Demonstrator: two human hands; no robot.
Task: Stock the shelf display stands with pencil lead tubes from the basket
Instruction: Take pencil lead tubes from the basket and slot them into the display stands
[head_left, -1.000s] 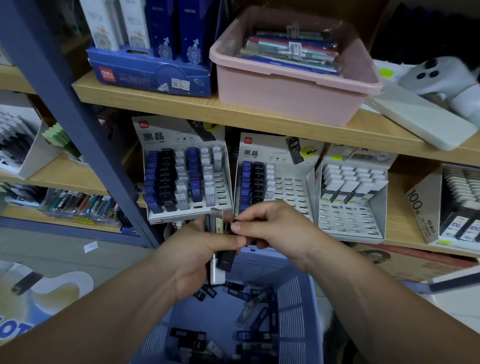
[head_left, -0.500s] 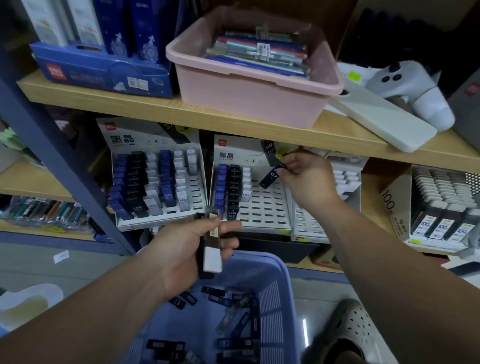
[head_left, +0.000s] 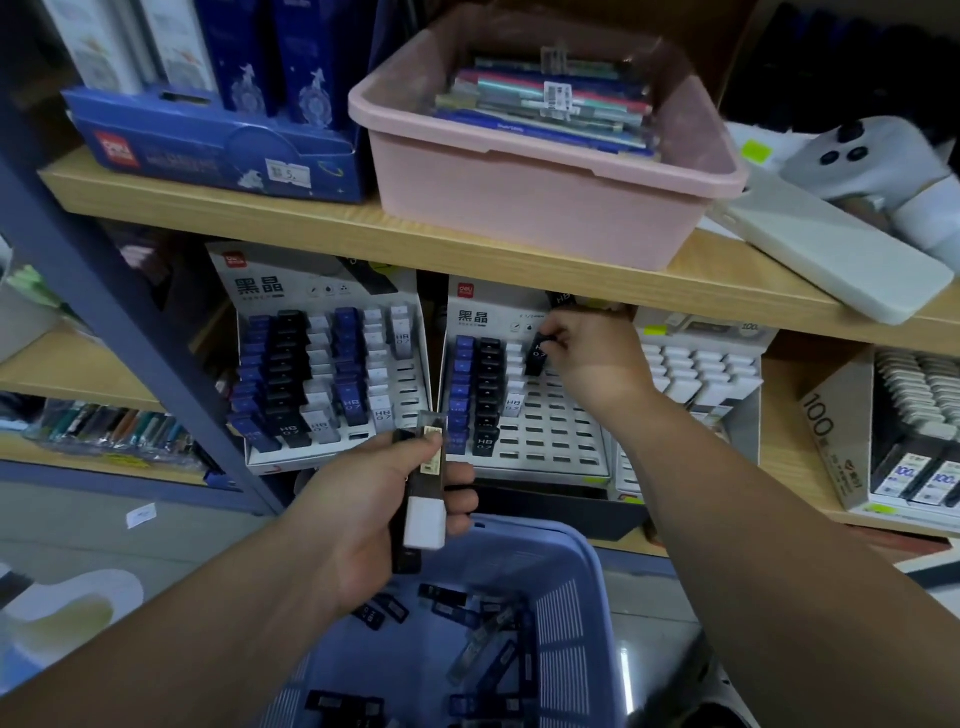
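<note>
My right hand (head_left: 589, 358) pinches a black lead tube (head_left: 536, 356) against the top row of the middle display stand (head_left: 550, 431), in its fourth column. That stand has blue, black and white tubes in its left columns; the other slots are bare. My left hand (head_left: 363, 514) grips a small bunch of tubes (head_left: 423, 488), black with one white-capped, above the blue basket (head_left: 582, 603). Several loose tubes (head_left: 483, 623) lie in the basket. The left display stand (head_left: 327, 374) is mostly filled.
A third stand (head_left: 696, 374) of white tubes stands to the right, then a box of lead packs (head_left: 893, 441). The upper shelf (head_left: 467, 244) overhangs the stands and carries a pink tub (head_left: 535, 202) and a blue box (head_left: 208, 150). A blue upright post (head_left: 119, 332) runs at left.
My right hand took one black tube from the left hand's bunch, carried it up to the middle stand, and now lowers it onto the top row. The left hand stayed above the basket.
</note>
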